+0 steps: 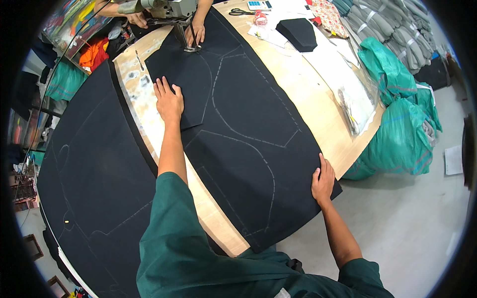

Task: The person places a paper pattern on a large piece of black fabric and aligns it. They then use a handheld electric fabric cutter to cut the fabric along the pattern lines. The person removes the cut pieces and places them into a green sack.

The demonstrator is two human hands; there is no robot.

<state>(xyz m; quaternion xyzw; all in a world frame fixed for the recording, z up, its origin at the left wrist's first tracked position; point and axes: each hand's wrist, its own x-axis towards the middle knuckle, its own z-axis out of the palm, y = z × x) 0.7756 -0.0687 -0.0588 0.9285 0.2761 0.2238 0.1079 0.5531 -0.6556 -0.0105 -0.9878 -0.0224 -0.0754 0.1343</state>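
Observation:
A stack or length of black cloth [238, 107] with white chalk outlines of pattern pieces lies on the wooden table. My left hand [170, 103] rests flat on its left part, fingers stretched out, beside a cut edge. At the right border of the cloth, my right hand [324, 183] lies with its fingers extended along the edge. Ahead, a co-worker's hand [197, 34] presses the cloth next to an upright cloth-cutting machine [191, 45], whose foot stands at the cloth's far left part. The co-worker's other hand [137, 20] is left of the machine.
Another black cloth [107, 169] with chalk lines spreads at left. Scissors [241, 12], a calculator [259, 5], a tape roll [260, 19] and a black cut piece [298, 35] lie at the far right. Green sacks [397, 136] and grey bundles [392, 25] stand beyond the table [343, 149].

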